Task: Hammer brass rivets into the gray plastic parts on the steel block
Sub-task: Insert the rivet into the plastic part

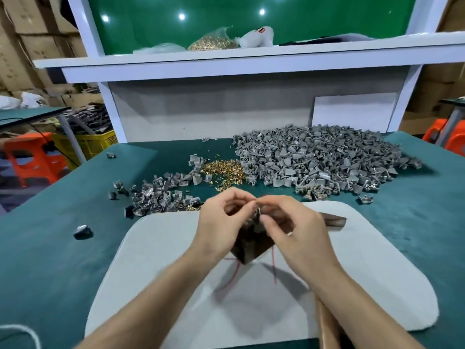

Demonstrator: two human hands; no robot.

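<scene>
The dark steel block [247,248] stands on a white pad [156,260] in the middle of the green table. Both hands hover just above the block with their fingertips meeting. My left hand [221,222] pinches a small gray plastic part [259,212] between thumb and forefinger. My right hand [286,225] pinches the same part from the right; any rivet between its fingers is hidden. A hammer lies under my right forearm, its steel head [333,221] showing to the right of that hand. Loose brass rivets [225,170] lie in a heap behind the block.
A big heap of gray plastic parts [322,159] covers the back right of the table. A smaller heap [161,195] lies at the left, with stray parts [81,231] nearby. On the shelf above sits a bag of rivets [214,42]. Red cord [232,273] trails from under the block.
</scene>
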